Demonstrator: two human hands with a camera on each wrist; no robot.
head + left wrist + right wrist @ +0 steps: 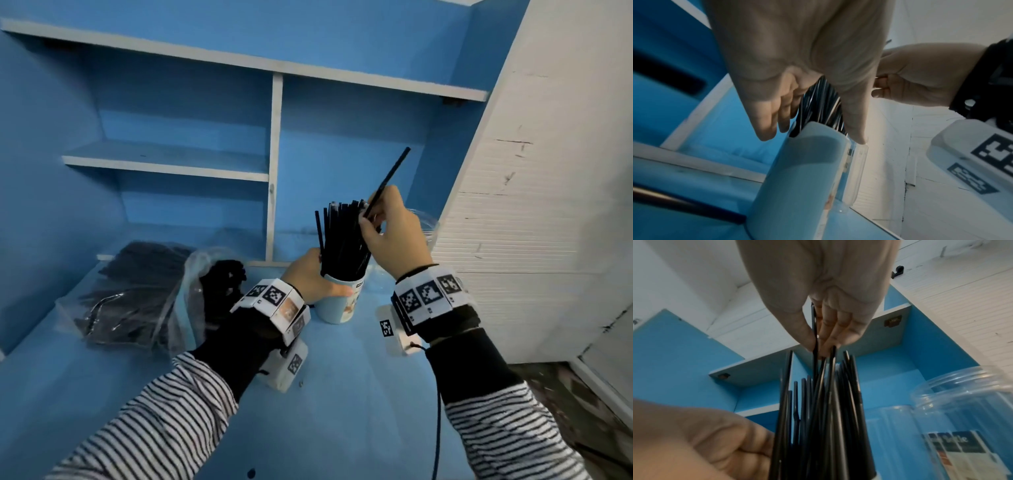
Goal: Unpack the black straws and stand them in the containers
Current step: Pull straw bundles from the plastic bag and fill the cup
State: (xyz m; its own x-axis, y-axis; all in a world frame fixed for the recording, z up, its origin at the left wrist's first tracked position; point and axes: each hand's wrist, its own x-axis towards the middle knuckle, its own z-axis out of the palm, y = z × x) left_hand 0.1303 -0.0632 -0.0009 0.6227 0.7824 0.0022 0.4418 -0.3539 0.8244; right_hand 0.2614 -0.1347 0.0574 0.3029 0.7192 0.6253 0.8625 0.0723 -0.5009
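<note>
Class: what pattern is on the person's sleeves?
Black-and-white stripes on the sleeves, clearest in the head view.

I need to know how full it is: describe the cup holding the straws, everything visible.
The cup is a pale blue, seemingly paper cup with a small printed picture and label on its side. It stands upright on the blue counter, packed with black straws that fan out above its rim. The left hand grips it around the rim. The right hand pinches a single straw above the bundle. A clear plastic jar stands beside it.
</note>
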